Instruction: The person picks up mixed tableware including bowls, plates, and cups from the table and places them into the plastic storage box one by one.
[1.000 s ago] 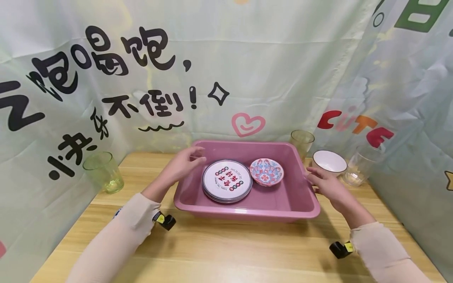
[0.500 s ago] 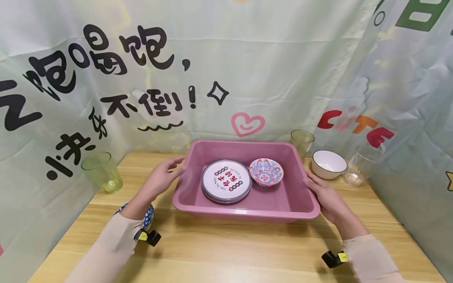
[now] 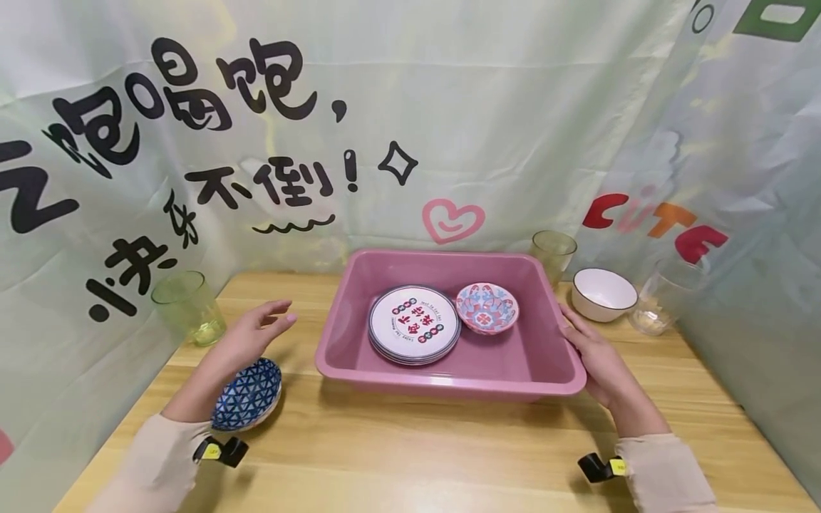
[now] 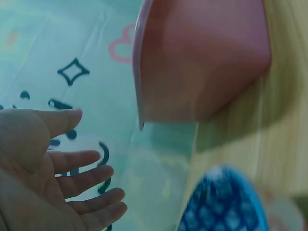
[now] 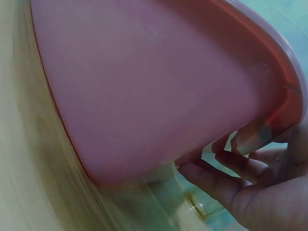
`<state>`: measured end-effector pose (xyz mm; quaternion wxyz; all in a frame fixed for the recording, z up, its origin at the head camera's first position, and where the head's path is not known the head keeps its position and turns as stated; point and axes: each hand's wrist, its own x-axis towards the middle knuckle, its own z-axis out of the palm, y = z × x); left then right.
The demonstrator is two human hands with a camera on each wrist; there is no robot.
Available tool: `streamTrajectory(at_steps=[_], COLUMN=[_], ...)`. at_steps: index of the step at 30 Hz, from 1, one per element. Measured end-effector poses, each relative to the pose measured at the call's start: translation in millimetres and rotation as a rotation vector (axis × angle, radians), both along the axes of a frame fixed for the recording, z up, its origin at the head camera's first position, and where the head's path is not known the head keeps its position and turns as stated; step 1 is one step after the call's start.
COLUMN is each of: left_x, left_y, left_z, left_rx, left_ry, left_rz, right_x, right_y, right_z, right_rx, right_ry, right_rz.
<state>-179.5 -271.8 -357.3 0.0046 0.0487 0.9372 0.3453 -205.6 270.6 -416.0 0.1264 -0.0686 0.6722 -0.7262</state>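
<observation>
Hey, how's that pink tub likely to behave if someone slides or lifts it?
The pink tub looks like smooth moulded plastic, so it's probably fairly stiff and maybe slick to hold. The plate stack sits left of its middle, so that end may feel heavier. Bare tub floor shows in front of the red-and-blue bowl, so that could slide if tilted.

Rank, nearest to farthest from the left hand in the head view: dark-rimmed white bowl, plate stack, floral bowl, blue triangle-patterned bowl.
1. Blue triangle-patterned bowl: just below the left hand.
2. Plate stack: inside the pink tub, left.
3. Floral bowl: also inside, further right.
4. Dark-rimmed white bowl: outside, far right.
</observation>
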Motion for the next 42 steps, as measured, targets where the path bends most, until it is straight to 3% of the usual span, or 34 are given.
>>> streamTrajectory(at_steps=[9, 18, 25, 33, 42], left_x=[15.0, 21.2, 27.4, 31.1, 32.4], left_y=[-38.0, -64.6, -84.0, -97.2, -108.3], left_z=[-10.0, -22.3, -36.1, -48.0, -62.4], left_rx=[-0.061, -0.099, -0.126, -0.044, 0.150], left_ry=[-0.016, -0.041, -0.034, -0.198, -0.331], left_rz=[0.028, 0.057, 0.057, 0.032, -0.013], right_x=[0.3, -1.6, -0.5, 0.7, 0.8], right_y=[1.4, 1.8, 3.8, 14.2, 16.3], right_z=[0.2, 1.0, -1.0, 2.9, 4.6], right_rx=[0.019, 0.024, -0.032, 0.009, 0.007], right_ry=[-0.010, 0.003, 0.011, 0.041, 0.041], right_rz=[-0.025, -0.043, -0.028, -0.007, 0.010])
